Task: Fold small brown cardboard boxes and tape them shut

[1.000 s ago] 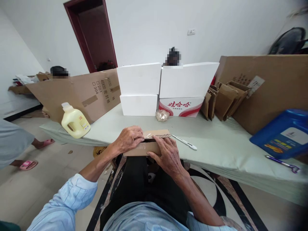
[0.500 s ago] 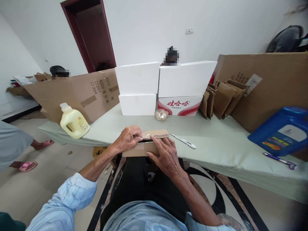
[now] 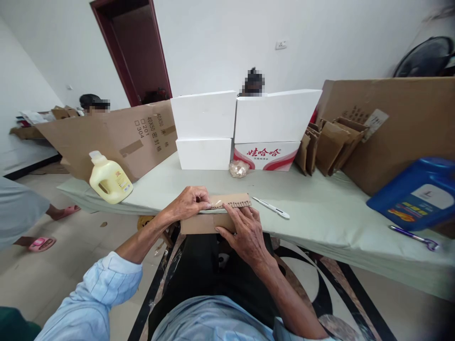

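A person in a light-blue shirt (image 3: 213,319) grips a folded piece of corrugated cardboard (image 3: 202,224) nearer to the wearer than a red-and-white Wahaha carton (image 3: 265,162) and to the left of it. The left hand (image 3: 188,203) is pinched on the cardboard's left portion, thumb and fingers at the inner edge. The right hand (image 3: 246,229) is clamped on the other end, fingertips over the ragged, fluted edge and thumb against the near panel. A narrow gap shows between the two panels.

A slim white craft knife (image 3: 272,208) lies on the pale green tablecloth (image 3: 320,203), in front of the carton. Just beside the carton's front left corner sits a shiny, crumpled ball (image 3: 238,169). A plain white box (image 3: 277,121) is stacked on the carton, and a pair of white boxes (image 3: 204,154) stands just left of it. To the carton's right are flattened brown cartons (image 3: 332,148) and, farther out, a blue jug (image 3: 414,196); well to its left stands a yellow detergent bottle (image 3: 122,182). Behind the carton, the top of another person's head (image 3: 253,86) shows, blurred out.
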`<state>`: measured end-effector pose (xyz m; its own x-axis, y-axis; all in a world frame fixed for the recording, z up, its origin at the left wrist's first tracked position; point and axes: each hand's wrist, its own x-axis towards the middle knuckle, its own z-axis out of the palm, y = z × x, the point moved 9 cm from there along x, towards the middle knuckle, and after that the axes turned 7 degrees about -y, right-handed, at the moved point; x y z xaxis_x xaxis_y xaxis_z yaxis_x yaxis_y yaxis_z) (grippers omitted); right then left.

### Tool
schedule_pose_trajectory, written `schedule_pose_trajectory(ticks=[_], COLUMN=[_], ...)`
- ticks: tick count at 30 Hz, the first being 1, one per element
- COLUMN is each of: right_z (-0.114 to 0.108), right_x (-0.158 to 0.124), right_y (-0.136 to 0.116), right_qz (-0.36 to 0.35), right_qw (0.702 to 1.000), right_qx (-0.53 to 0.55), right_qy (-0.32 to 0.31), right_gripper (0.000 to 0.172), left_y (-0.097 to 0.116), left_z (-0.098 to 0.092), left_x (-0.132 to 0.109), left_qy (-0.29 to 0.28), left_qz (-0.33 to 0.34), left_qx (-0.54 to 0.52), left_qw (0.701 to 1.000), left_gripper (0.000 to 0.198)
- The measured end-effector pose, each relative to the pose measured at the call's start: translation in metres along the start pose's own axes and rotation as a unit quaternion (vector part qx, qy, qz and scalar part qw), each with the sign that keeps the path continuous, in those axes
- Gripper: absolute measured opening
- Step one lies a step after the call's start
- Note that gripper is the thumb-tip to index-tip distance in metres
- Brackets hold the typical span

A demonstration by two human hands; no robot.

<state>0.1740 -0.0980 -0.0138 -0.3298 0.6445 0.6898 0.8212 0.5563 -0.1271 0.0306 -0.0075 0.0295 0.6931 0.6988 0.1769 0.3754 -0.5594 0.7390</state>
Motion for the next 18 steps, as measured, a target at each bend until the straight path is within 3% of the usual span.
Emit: schedule_pose_trajectory(ticks=[9, 18], right_z=[-0.003, -0.002], right_x=[-0.007, -0.009], right_y=[-0.004, -0.003], right_qz=[-0.006, -0.004], right_qw=[1.0, 1.0], right_qx=[0.014, 0.023], right_qy=[0.017, 0.009], right_gripper=[0.049, 0.053], left_y=[0.007, 0.03], left_z=[0.003, 0.012], left_x=[-0.005, -0.016], left_qy=[-0.012, -0.012], left_qz=[0.004, 0.147], left_qx=[0.059, 0.161], left_qw=[0.998, 0.976], left_gripper=[0.014, 0.022])
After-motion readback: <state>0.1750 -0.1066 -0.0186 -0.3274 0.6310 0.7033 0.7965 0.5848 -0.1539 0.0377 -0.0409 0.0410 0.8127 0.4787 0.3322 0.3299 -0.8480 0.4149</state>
